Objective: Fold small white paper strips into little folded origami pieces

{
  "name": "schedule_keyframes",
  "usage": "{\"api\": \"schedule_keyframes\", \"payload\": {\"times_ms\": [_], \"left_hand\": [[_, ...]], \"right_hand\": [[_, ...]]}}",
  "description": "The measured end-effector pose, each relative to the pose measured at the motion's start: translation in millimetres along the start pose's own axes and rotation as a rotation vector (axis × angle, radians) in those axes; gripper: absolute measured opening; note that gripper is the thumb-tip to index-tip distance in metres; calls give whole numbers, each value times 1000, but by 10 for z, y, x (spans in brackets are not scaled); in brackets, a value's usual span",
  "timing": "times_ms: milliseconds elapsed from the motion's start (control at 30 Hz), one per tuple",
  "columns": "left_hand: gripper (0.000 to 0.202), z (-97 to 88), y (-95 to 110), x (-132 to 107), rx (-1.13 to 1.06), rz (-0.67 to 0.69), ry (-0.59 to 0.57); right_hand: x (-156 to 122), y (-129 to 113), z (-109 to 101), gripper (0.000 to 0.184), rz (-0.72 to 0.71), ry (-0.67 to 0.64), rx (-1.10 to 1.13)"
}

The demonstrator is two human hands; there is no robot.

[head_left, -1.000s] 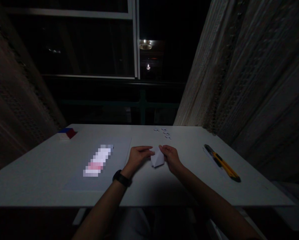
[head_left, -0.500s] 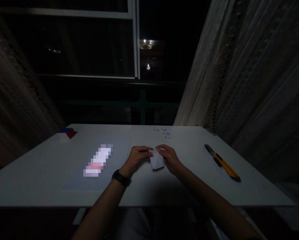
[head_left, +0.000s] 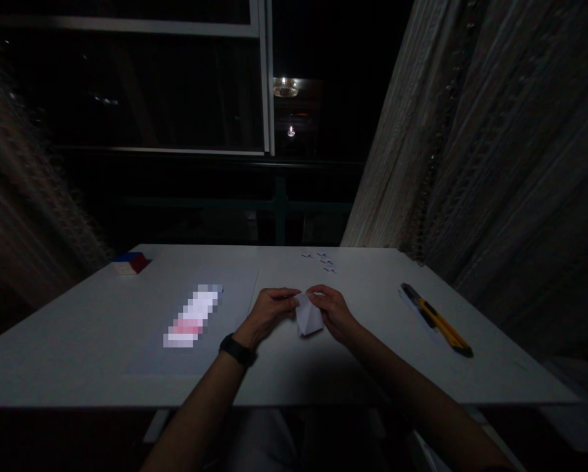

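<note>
A small piece of folded white paper [head_left: 309, 317], with a crease down its face, is held between both hands just above the white table [head_left: 362, 373]. My left hand [head_left: 271, 311] pinches its upper left edge between thumb and fingers; a dark watch is on that wrist. At the paper's upper right, my right hand [head_left: 335, 312] is closed on it, thumb and fingertips near the top. The two hands' fingertips almost meet at the top of the paper. Some fingers are hidden behind it.
A blurred-out bright screen [head_left: 193, 318] rests on a large pale sheet [head_left: 146, 357] at left. Far left sits a blue, red and white cube [head_left: 130, 263]. Several small dark-marked scraps [head_left: 326, 262] lie near the back edge. A yellow-and-black cutter [head_left: 444, 328] lies at right. Curtains [head_left: 392, 131] flank the window.
Almost nothing differs. Both hands stay in place on the folded paper, whose lower part has shifted very slightly. The curtain at left has moved a little to the left.
</note>
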State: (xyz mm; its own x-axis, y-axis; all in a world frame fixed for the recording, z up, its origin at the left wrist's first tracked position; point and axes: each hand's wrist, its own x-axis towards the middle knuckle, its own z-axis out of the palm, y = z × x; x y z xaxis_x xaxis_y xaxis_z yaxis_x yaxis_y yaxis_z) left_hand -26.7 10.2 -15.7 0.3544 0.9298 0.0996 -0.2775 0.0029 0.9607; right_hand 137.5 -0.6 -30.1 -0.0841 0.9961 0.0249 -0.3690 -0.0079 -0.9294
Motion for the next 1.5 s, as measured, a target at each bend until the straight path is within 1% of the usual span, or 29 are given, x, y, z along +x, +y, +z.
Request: {"api": "schedule_keyframes", "payload": {"times_ms": [167, 300, 433, 567, 700, 833, 933, 1033, 1233, 1333, 1400, 1500], "left_hand": [[28, 0, 22, -2, 23, 31, -33], [25, 2, 31, -6, 25, 50, -18], [31, 14, 25, 2, 49, 56, 49], [36, 31, 9, 30, 130, 76, 149], [34, 54, -5, 48, 218, 111, 230], [30, 72, -23, 46, 299, 134, 274], [27, 76, -40, 41, 379, 164, 288], [28, 74, -50, 38, 450, 175, 288], [27, 69, -58, 34, 526, 206, 291], [27, 74, -51, 28, 547, 203, 298], [26, 80, -45, 24, 556, 204, 309], [25, 80, -46, 22, 556, 206, 316]], "right_hand": [[1, 2, -1, 34, 4, -2, -16], [-2, -3, 2, 32, -1, -10, -1], [11, 5, -1, 34, -14, 30, -14], [33, 19, -9, 35, -86, 98, -56], [50, 27, -10, 32, -197, 161, -174], [52, 31, 0, 31, -231, 187, -252], [49, 36, 3, 30, -230, 206, -288], [47, 39, 1, 29, -229, 192, -299], [42, 28, 8, 28, -245, 191, -315], [42, 26, 8, 30, -255, 185, -332], [43, 29, 4, 35, -252, 186, -328], [50, 37, -1, 39, -217, 176, -264]]}}
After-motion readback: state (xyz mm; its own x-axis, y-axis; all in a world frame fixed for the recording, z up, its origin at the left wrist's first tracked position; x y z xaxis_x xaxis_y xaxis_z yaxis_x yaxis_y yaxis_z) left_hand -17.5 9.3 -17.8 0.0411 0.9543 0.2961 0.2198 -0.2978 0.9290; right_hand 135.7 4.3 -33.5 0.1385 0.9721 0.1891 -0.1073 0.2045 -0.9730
